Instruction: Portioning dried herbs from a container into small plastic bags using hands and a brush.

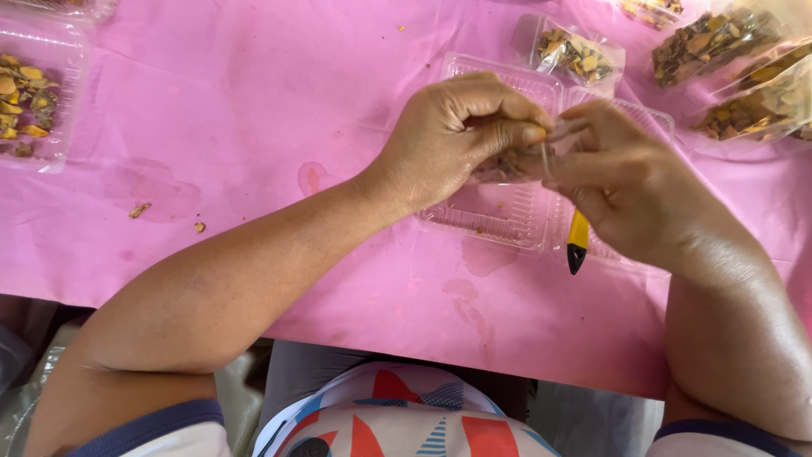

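My left hand (pixel 457 135) and my right hand (pixel 622 173) meet above an open clear plastic clamshell box (pixel 507 222) on the pink table cover (pixel 254 101). Both pinch a small clear plastic bag (pixel 516 162) holding brown and yellow dried pieces. A yellow tool with a black tip (pixel 577 241) sticks down from under my right hand; what kind of tool it is I cannot tell.
Several filled clear bags of dried yellow-brown pieces lie at the back right (pixel 719 42) and one near the box (pixel 575 52). A clear tray with yellow pieces (pixel 34 93) sits at the left edge. Crumbs (pixel 139 209) and wet stains mark the cover.
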